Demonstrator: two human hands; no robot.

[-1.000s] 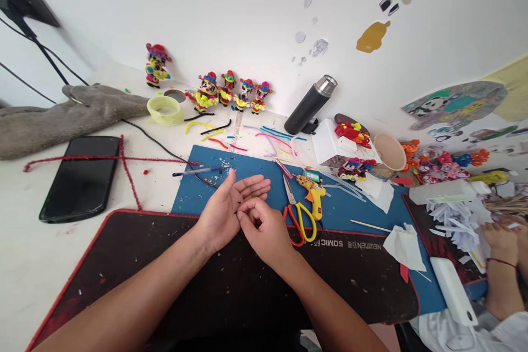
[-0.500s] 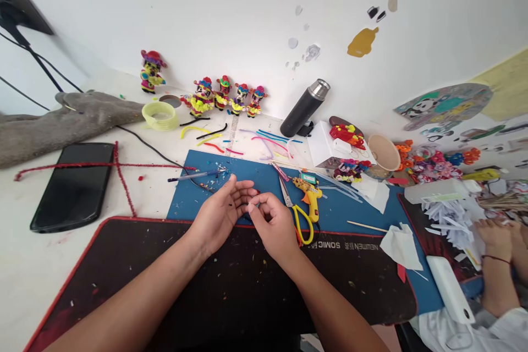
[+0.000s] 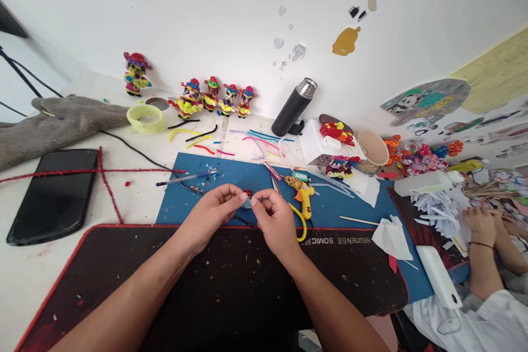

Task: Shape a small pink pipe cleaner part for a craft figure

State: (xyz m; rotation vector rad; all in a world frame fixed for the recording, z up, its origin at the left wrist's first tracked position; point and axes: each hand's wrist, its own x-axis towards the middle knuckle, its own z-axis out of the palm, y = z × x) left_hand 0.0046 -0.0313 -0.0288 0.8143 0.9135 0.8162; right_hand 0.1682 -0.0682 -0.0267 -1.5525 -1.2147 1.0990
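Note:
Over the blue mat, my left hand point(image 3: 212, 213) and my right hand point(image 3: 274, 221) meet with thumbs and fingertips pinched together. Between them is a small red and blue piece point(image 3: 248, 199), mostly covered by the fingers; its exact kind cannot be made out. Yellow-handled scissors point(image 3: 302, 224) lie just beside my right hand, partly hidden by it. Past them rests a yellow glue gun point(image 3: 304, 198). A pen point(image 3: 183, 178) lies beyond my left hand among small coloured scraps.
Several fuzzy figurines point(image 3: 212, 94) stand by the wall, with loose pipe cleaners point(image 3: 204, 148) before them. A black flask point(image 3: 293, 107) leans near a white box point(image 3: 313, 146). At left are a phone point(image 3: 53, 198) and tape roll point(image 3: 146, 119). Another person's hands point(image 3: 480, 225) rest at right.
My left hand has turned from palm-up with open fingers to a pinch. The red and blue piece now shows between both hands' fingertips. The camera view has shifted slightly.

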